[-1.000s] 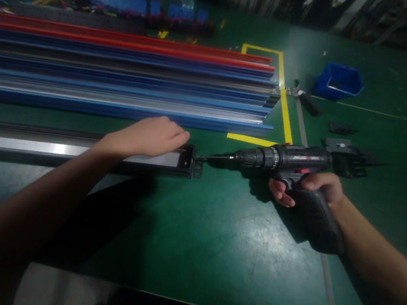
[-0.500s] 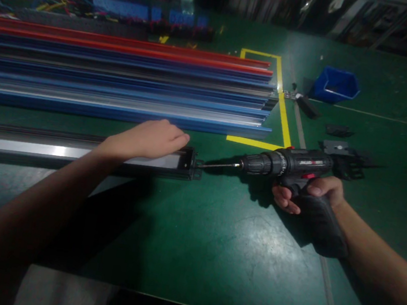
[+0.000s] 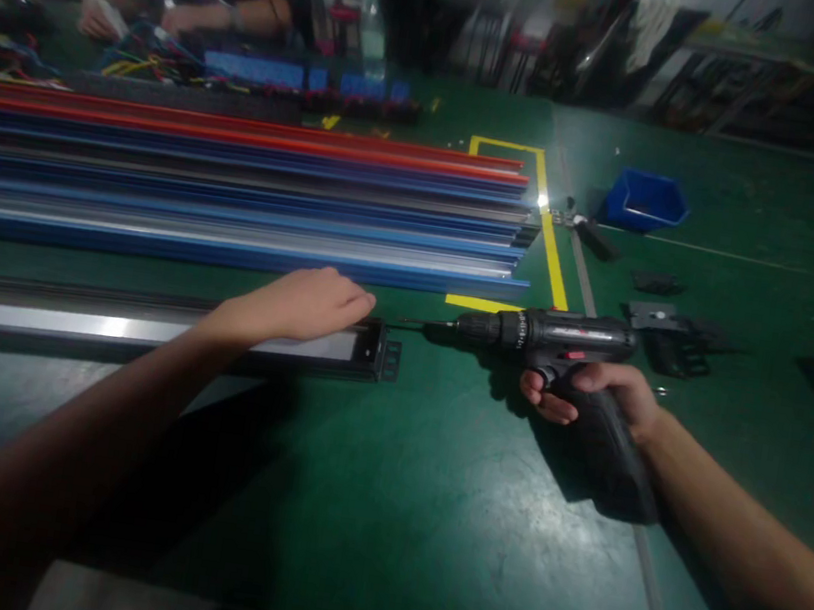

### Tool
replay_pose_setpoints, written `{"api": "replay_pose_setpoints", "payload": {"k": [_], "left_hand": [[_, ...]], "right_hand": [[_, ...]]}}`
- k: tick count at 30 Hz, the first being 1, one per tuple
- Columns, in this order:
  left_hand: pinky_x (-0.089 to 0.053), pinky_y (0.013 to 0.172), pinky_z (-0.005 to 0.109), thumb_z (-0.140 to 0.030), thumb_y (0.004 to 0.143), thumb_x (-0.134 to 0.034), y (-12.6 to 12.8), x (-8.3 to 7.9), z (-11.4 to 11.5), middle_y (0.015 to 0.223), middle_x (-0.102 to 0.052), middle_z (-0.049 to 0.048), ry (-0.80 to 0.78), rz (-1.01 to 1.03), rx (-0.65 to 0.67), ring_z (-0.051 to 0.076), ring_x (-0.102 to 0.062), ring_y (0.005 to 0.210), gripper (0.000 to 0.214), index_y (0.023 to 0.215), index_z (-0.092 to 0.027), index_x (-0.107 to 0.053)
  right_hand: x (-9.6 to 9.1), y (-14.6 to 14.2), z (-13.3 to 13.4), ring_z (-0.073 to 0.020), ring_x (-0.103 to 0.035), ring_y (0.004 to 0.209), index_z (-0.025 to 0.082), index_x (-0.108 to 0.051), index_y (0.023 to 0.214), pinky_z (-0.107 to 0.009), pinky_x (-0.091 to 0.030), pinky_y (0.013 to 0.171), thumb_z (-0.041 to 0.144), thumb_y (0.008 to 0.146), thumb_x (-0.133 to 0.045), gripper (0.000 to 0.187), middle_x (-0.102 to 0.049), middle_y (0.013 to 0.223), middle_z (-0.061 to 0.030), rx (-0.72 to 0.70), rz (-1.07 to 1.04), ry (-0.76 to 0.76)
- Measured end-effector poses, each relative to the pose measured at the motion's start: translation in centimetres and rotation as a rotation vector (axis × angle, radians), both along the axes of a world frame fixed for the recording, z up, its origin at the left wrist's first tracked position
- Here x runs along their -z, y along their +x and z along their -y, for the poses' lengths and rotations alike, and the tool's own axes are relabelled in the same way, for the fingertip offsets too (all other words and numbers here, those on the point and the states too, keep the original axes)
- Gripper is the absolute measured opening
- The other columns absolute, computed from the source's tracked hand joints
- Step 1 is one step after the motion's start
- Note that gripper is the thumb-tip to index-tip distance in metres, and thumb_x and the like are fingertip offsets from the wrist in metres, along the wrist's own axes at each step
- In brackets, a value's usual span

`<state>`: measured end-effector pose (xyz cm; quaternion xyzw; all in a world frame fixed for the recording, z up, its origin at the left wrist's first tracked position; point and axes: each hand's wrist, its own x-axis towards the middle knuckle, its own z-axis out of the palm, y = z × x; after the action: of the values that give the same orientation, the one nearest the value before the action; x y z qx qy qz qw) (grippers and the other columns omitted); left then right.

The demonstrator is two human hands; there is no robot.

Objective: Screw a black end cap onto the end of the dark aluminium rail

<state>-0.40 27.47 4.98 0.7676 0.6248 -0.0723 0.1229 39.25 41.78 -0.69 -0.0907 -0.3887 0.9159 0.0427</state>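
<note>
A long black and silver metal rail [image 3: 108, 324] lies across the green table, its black end bracket [image 3: 383, 354] at the middle. My left hand [image 3: 305, 304] rests palm down on the rail close to that end, fingers curled over the far edge. My right hand [image 3: 596, 392] is wrapped round the grip of a black cordless drill [image 3: 561, 339]. The drill lies level and points left. Its bit tip [image 3: 411, 323] hangs a little above and right of the bracket, not touching it.
A stack of long red, blue and grey rails [image 3: 241, 191] fills the table behind. Yellow tape [image 3: 552, 250] marks a box at its right end. A blue bin [image 3: 645, 199] and black brackets [image 3: 676, 333] lie at the right. Another person's hands [image 3: 182, 16] work among wires at the far left.
The drill bit has come away from the end bracket and lifted slightly. My head has tilted up, so everything sits lower in view. My left hand stays on the rail.
</note>
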Motion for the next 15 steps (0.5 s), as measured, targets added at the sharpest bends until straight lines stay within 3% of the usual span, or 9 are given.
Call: {"api": "replay_pose_setpoints", "payload": {"k": [5,15], "left_hand": [[-0.043,0.071,0.035,-0.044,0.109,-0.023,-0.16,0.25,-0.16,0.103,-0.079,0.0085,0.0,0.007,-0.003,0.024,-0.07,0.088,0.055,0.103,-0.023,-0.074],[-0.041,0.067,0.035,-0.047,0.109,-0.022,-0.4,0.58,-0.15,0.101,-0.079,0.0093,0.027,0.009,-0.002,0.025,-0.069,0.085,0.058,0.103,-0.024,-0.075]], "right_hand": [[0.12,0.1,0.03,-0.0131,-0.059,0.064,-0.003,-0.073,0.117,-0.028,-0.056,0.065,0.023,0.083,-0.061,0.044,-0.072,0.108,-0.0225,-0.015,0.016,-0.026],[-0.18,-0.12,0.2,-0.0116,-0.058,0.064,-0.003,-0.076,0.117,-0.025,-0.056,0.067,0.024,0.083,-0.063,0.045,-0.073,0.105,-0.0214,-0.015,0.028,0.025]]}}
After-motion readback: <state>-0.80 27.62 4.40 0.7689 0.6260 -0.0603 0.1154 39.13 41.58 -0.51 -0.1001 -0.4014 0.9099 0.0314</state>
